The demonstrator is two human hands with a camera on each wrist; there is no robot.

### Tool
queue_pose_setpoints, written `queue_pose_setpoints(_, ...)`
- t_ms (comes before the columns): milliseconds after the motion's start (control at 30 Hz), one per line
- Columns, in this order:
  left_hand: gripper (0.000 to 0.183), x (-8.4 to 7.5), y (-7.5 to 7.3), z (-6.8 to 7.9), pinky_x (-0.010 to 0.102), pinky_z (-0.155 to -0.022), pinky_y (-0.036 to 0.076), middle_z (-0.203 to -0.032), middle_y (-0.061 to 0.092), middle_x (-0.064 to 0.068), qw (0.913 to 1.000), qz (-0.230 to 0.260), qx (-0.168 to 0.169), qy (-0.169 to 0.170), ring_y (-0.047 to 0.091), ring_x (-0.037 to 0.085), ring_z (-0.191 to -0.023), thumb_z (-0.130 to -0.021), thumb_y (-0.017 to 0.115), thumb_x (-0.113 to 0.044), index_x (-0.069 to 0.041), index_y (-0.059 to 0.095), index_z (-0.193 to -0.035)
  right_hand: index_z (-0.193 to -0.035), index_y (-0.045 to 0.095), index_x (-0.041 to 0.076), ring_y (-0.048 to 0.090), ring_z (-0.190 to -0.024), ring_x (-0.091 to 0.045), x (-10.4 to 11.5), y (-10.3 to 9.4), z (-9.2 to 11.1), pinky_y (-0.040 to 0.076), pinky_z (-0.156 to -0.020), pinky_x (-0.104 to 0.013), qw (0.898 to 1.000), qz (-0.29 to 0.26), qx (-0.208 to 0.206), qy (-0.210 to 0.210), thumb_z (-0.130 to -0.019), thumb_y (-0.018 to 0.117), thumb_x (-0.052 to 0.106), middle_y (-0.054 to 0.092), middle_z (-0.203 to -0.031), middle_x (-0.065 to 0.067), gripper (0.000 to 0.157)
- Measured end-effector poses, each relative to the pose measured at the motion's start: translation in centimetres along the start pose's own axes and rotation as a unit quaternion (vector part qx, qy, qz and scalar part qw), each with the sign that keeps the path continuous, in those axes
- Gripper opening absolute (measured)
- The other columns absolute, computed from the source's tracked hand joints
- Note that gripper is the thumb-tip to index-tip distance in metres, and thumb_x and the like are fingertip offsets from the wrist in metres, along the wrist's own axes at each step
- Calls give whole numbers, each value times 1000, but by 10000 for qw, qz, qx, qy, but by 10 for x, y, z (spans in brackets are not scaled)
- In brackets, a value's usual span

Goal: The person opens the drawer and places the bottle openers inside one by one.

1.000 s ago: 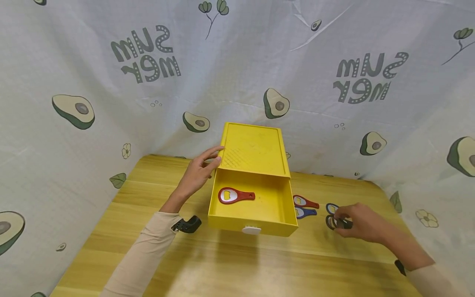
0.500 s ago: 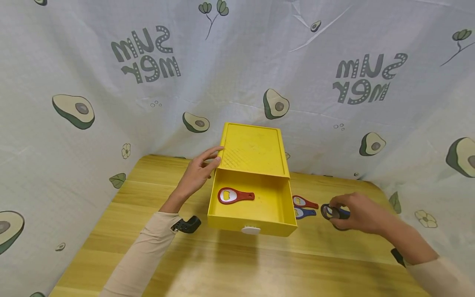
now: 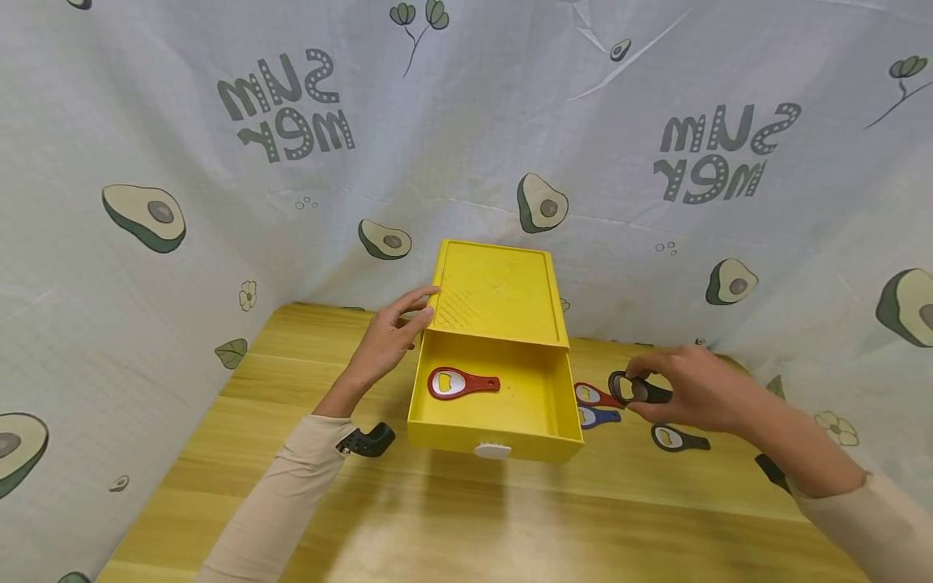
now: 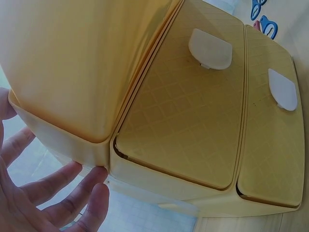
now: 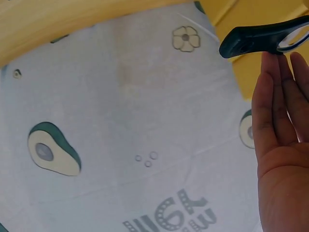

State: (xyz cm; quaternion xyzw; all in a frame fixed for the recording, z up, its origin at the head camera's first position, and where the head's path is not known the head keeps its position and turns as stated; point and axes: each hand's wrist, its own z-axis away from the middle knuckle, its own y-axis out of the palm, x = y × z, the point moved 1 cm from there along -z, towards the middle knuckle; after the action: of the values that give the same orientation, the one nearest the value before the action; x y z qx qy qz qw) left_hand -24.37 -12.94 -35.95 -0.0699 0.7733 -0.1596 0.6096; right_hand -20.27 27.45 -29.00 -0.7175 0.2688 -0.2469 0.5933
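Observation:
My right hand (image 3: 703, 390) pinches a dark bottle opener (image 3: 657, 394) by its body, lifted above the table right of the yellow drawer cabinet (image 3: 503, 287). In the right wrist view the opener (image 5: 251, 41) sticks out past the fingertips, its handle dark blue-green. My left hand (image 3: 385, 344) rests its fingers against the cabinet's upper left edge and side. The top drawer (image 3: 521, 405) is pulled out, with a red bottle opener (image 3: 474, 384) lying flat inside. Beside the drawer lie a red opener (image 3: 592, 394), partly covered by the held one, and a blue opener (image 3: 601, 417).
A black bottle opener (image 3: 679, 438) lies on the wooden table (image 3: 350, 518) below my right hand. In the left wrist view two closed drawers (image 4: 183, 101) with white knobs sit under the open one. A printed curtain (image 3: 466, 121) hangs behind the cabinet.
My right hand has lifted the dark bottle opener off the table and carried it left and up, toward the cabinet. The black opener is now uncovered. My left hand stays in place.

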Motion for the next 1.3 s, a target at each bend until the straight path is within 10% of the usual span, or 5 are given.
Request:
queue_pose_setpoints(500, 43, 0, 1, -1, 55, -85, 52, -144, 54, 11, 9999, 78, -60, 23, 63, 35, -113, -103, 52, -40, -33, 52, -146, -100, 73, 15, 52, -70, -2, 23, -25, -24, 50, -60, -19, 9999, -46, 32, -91, -70, 92, 23, 71, -89, 9, 37)
queue_pose_setpoints(1300, 43, -1, 0, -1, 33, -74, 49, -144, 54, 12, 9999, 74, -9, 80, 63, 33, -108, -104, 52, -39, -32, 52, -146, -100, 71, 20, 54, -74, -7, 78, -28, -89, 48, -64, -22, 9970, -282, 422, -590, -80, 85, 31, 65, -87, 10, 27)
